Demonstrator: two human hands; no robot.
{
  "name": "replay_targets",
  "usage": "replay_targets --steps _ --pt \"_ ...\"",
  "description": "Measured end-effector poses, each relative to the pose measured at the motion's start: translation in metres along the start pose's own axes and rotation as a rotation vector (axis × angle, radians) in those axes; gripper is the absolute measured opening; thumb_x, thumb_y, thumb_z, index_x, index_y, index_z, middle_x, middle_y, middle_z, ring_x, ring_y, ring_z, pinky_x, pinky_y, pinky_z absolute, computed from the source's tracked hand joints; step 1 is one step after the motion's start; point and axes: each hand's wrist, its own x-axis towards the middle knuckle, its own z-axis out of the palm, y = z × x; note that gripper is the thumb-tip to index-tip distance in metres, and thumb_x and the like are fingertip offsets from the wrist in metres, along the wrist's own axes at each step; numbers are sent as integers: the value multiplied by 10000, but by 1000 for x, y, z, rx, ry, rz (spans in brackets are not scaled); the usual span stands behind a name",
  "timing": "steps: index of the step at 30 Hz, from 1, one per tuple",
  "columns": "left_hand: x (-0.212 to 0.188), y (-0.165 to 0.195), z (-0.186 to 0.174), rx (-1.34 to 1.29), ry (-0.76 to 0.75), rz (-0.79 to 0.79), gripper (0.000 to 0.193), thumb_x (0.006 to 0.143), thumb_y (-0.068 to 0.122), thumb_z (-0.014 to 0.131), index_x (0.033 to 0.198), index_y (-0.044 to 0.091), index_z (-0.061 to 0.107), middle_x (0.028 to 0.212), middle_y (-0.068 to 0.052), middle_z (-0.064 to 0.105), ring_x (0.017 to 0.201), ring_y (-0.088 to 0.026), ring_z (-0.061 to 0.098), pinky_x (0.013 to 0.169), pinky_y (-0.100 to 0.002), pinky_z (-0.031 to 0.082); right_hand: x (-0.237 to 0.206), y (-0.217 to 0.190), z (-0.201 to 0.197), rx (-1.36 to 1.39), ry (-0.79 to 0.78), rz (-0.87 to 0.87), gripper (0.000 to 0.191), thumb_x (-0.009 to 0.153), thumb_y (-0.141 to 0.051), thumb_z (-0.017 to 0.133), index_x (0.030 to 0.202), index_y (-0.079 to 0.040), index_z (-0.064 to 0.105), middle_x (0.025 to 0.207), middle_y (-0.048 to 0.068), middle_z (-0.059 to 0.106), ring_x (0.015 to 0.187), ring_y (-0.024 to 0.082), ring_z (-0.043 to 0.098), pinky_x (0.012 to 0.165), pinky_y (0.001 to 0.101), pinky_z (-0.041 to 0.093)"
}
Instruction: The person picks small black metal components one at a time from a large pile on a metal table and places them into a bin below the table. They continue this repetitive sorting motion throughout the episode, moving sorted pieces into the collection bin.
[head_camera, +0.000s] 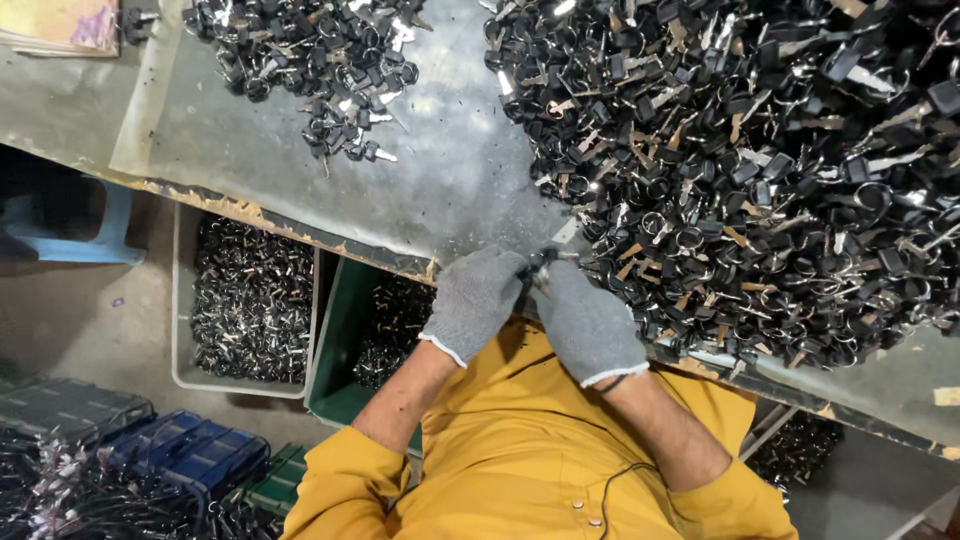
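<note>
Tabletop edge: gloved hands pinching key

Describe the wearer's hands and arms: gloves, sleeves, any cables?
Both hands wear grey knit gloves with a pale edge at the cuff: left hand, right hand. Forearms are bare. Mustard-yellow sleeves are pushed up to the elbows. A thin black cable runs down the yellow garment's front.

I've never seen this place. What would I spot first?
A huge heap of black-headed keys fills the table's right side, with a smaller pile at upper left. At the table edge, the gloved left hand and right hand pinch one key together.
</note>
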Motion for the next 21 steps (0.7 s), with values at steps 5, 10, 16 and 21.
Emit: replay_targets --steps 5,10,16,21 --pt "-3 -1 5 -21 4 -45 160 819 110 732 973 98 692 922 -111 682 879 -344 687 759 -456 550 3 2 6 -130 112 -130 232 999 -251 563 1106 -48 526 1038 243 686 759 441 719 608 544 586" --pt "-1 -5 4 -43 -11 -76 149 831 127 730 974 95 704 903 -114 681 863 -345 689 744 -459 550 2 6 0 -68 90 -168 360 967 -298 564 1233 -62 508 957 212 697 743 441 720 604 538 584" --pt "2 -4 5 66 -108 -3 68 887 95 692 955 98 682 868 -121 673 836 -354 690 742 -469 551 2 -5 9 -259 166 -123 239 1024 -237 530 1138 -27 526 991 202 677 687 391 737 519 475 596" --pt "0 1 2 -53 25 6 215 839 67 695 1048 92 649 915 -138 688 838 -361 696 725 -454 561 4 5 15 -269 63 -121 227 1034 -250 545 1057 -25 532 974 182 655 622 311 736 452 405 596"
